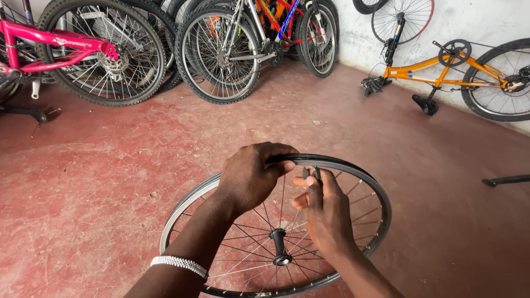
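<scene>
Two hands are seen over one spoked bicycle wheel [276, 243], which is held upright above the red concrete floor [99, 182]. The left hand [248, 176] is closed over the top of the rim, where a black rubber strip [326, 161] is seated along the metal. The right hand [326, 212] is pinched narrow on a small black valve [316, 174]. One beaded white bracelet [179, 265] is worn. One pink bicycle [61, 47] and one orange bicycle [458, 74] are parked by the wall.
</scene>
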